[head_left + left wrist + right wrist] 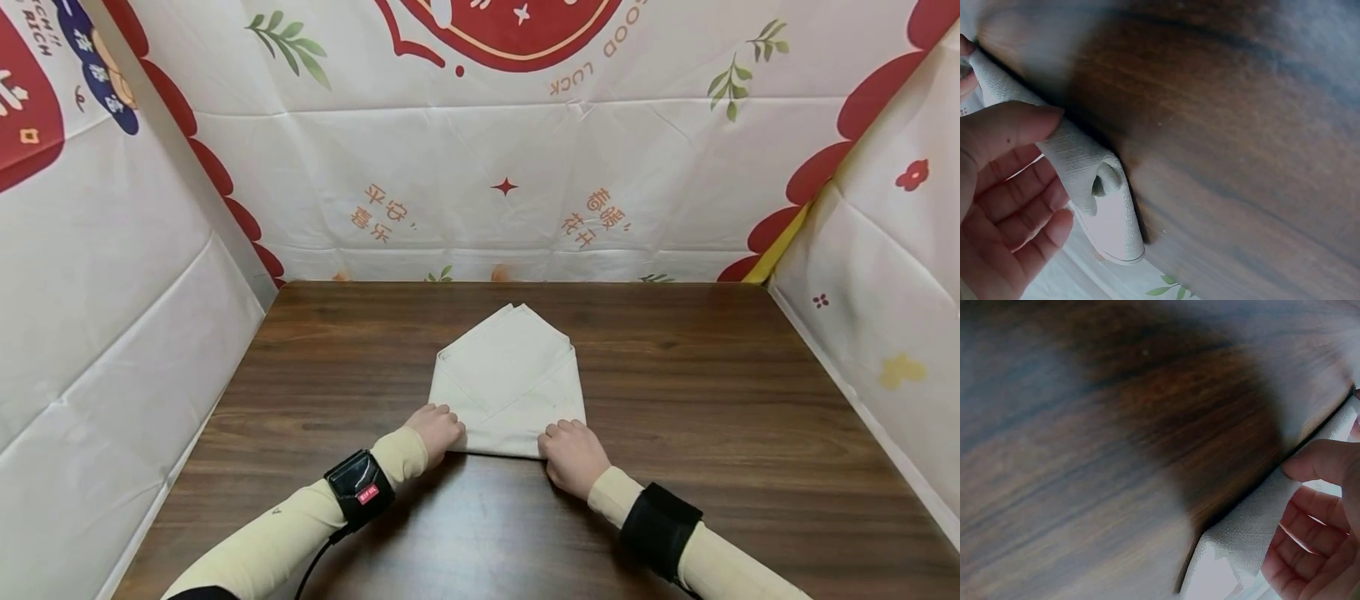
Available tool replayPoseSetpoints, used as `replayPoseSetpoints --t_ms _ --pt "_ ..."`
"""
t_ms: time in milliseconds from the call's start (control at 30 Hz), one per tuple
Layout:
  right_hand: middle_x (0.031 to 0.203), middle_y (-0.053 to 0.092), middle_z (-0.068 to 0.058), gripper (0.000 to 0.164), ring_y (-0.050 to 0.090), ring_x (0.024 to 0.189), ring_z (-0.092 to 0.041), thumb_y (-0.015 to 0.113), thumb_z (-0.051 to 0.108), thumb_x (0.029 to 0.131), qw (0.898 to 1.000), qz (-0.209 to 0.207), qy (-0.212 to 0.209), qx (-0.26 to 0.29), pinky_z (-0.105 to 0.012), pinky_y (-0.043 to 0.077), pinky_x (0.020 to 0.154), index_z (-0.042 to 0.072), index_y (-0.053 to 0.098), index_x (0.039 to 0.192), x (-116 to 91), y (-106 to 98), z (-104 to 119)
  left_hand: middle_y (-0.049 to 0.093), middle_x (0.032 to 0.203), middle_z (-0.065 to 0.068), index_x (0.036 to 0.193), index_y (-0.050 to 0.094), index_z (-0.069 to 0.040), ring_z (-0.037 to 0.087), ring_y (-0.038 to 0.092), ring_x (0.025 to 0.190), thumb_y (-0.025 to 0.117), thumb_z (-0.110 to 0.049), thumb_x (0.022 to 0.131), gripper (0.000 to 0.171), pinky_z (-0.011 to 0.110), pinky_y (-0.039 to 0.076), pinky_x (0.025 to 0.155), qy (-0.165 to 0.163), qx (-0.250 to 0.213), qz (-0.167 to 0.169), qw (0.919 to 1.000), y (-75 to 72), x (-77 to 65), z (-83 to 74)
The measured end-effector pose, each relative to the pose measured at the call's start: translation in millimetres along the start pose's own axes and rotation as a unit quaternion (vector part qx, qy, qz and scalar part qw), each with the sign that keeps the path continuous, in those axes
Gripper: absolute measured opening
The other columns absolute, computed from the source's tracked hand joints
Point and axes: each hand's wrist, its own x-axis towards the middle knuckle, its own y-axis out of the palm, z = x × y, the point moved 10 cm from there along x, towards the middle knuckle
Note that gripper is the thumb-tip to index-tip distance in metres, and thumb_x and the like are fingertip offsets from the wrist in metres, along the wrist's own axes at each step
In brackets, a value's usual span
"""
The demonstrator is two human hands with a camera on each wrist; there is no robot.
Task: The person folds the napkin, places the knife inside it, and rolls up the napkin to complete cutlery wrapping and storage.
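Note:
A folded cream cloth [510,375] lies on the wooden table, its far end coming to a blunt point and its near edge straight. At the near left corner, my left hand [437,433] grips the cloth's edge. My right hand [573,454] grips the same edge at the near right corner. In the left wrist view, the thumb of my left hand [1016,169] lies over the fabric, with a rolled end [1109,180] showing beside the fingers. In the right wrist view, my right hand [1322,512] pinches the folded edge between thumb and curled fingers.
The dark wooden table [675,400] extends around the cloth. Printed white sheets [480,150] hang behind it and along both sides. Black straps [360,490] circle both wrists, and a cable [311,567] runs from the left one.

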Motion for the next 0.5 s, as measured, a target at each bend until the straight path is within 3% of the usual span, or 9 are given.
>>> replayPoseSetpoints --t_ms 300,500 --pt "0.055 0.041 0.004 0.024 0.044 0.049 -0.015 0.062 0.004 0.059 0.997 0.039 0.027 0.056 -0.03 0.039 0.047 0.015 0.041 0.058 1.8 3.2 -6.5 0.058 0.072 0.003 0.076 0.06 -0.011 0.02 0.055 0.068 0.074 -0.01 0.062 0.02 0.028 0.046 0.062 0.008 -0.049 0.023 0.9985 7.4 -0.6 1.5" --pt "0.056 0.038 0.007 0.022 0.042 0.048 -0.012 0.062 0.004 0.061 0.994 0.042 0.017 0.102 -0.028 0.035 0.044 0.015 0.043 0.06 -3.8 1.9 -3.4 0.049 0.063 -0.003 0.065 0.052 -0.013 0.014 0.052 0.059 0.074 -0.01 0.061 0.022 0.027 0.042 0.055 0.042 -0.113 0.048 0.9915 10.3 -4.3 -1.6"
